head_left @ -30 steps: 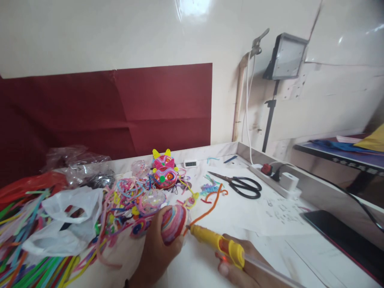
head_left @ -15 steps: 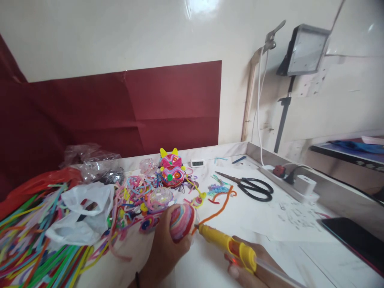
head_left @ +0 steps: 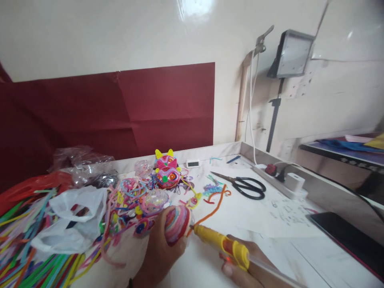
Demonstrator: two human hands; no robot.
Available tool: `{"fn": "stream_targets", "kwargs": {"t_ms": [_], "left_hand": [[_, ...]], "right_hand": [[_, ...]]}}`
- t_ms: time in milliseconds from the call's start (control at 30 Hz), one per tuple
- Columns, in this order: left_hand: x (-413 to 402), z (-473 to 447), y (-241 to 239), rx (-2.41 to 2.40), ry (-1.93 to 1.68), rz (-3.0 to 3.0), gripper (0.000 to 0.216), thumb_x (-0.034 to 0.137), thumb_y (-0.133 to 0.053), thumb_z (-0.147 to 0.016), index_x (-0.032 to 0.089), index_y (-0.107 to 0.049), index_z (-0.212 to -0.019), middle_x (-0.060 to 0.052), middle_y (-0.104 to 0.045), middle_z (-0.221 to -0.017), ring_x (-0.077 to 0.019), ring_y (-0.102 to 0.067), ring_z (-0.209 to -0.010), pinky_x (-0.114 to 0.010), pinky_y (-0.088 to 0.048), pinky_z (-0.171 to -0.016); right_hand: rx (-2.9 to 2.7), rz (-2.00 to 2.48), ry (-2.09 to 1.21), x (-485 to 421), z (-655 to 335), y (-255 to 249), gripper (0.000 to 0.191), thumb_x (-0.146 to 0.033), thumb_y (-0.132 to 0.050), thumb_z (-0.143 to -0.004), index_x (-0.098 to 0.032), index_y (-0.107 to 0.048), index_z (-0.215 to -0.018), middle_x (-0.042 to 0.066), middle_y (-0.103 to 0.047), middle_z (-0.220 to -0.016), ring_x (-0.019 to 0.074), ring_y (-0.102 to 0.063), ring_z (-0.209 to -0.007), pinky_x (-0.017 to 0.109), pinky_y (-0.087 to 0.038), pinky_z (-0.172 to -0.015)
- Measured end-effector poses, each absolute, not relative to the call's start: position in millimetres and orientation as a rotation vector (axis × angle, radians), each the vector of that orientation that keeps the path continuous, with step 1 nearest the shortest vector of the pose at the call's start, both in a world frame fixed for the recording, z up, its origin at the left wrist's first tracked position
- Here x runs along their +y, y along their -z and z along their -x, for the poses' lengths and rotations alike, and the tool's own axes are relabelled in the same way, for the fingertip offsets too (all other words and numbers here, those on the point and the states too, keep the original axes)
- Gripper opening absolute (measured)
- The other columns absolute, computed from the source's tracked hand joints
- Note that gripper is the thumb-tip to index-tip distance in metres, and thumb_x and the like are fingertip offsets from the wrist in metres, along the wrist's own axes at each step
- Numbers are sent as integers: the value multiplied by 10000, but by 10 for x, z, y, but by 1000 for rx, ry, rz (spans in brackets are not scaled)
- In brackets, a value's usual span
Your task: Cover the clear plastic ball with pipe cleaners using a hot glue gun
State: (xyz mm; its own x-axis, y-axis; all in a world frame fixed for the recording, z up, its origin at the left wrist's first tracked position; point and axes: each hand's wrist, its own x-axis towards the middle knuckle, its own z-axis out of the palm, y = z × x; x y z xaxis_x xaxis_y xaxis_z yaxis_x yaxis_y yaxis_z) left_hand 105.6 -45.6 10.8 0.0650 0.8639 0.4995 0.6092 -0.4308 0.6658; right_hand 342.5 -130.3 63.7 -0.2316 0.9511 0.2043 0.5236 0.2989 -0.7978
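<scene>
My left hand (head_left: pixel 163 244) is wrapped round a ball covered in striped pipe cleaners (head_left: pixel 177 226), in pink, red, white and blue bands. My right hand (head_left: pixel 243 262) grips a yellow hot glue gun (head_left: pixel 220 242) with a clear glue stick at its back and a red light glowing on it. The gun's nozzle points left, at the ball's right edge; whether it touches cannot be made out. From that same edge an orange pipe cleaner (head_left: pixel 213 212) runs up and to the right across the white table.
Black-handled scissors (head_left: pixel 246 187) lie beyond the right hand, with a phone (head_left: pixel 348 240) and a power strip (head_left: pixel 279 182) farther right. Pipe-cleaner creatures (head_left: pixel 167 172), a small timer (head_left: pixel 193 163), a white plastic bag (head_left: pixel 72 216) and loose pipe cleaners (head_left: pixel 45 264) cover the left and back.
The whole view has shifted, so the scene sits slightly farther left. Both hands keep their hold, and the glue gun's nozzle stays at the ball's right edge.
</scene>
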Motion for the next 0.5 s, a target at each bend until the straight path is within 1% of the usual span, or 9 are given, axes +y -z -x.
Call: {"fn": "stream_targets", "kwargs": {"t_ms": [100, 233, 500], "left_hand": [[-445, -1061, -105, 1473, -1304, -2061, 592, 238, -594, -647, 170, -538, -1233, -140, -646, -1249, -353, -605, -1174, -523, -497, -988], [-435, -1070, -140, 1502, -1266, -2038, 596, 286, -589, -646, 135, -547, -1220, -185, -638, -1270, -383, -591, -1200, -552, -492, -991], [-389, -989, -83, 1486, -1200, -2178, 602, 287, -610, -685, 127, -514, -1258, -190, -633, -1283, -364, -603, -1201, -516, -520, -979]], "right_hand": [[-1890, 1329, -758, -1298, -3433, -659, 409, -559, -470, -891, -232, -715, -912, 35, -701, -807, 208, -657, -706, 252, -527, -652], [-1907, 1299, -747, -1290, -3441, -658, 431, -586, -462, -880, -237, -714, -900, 36, -698, -795, 213, -664, -690, 257, -526, -630], [-1864, 1350, -732, -1306, -3443, -676, 398, -555, -458, -904, -237, -698, -903, 31, -704, -833, 202, -668, -723, 246, -522, -670]]}}
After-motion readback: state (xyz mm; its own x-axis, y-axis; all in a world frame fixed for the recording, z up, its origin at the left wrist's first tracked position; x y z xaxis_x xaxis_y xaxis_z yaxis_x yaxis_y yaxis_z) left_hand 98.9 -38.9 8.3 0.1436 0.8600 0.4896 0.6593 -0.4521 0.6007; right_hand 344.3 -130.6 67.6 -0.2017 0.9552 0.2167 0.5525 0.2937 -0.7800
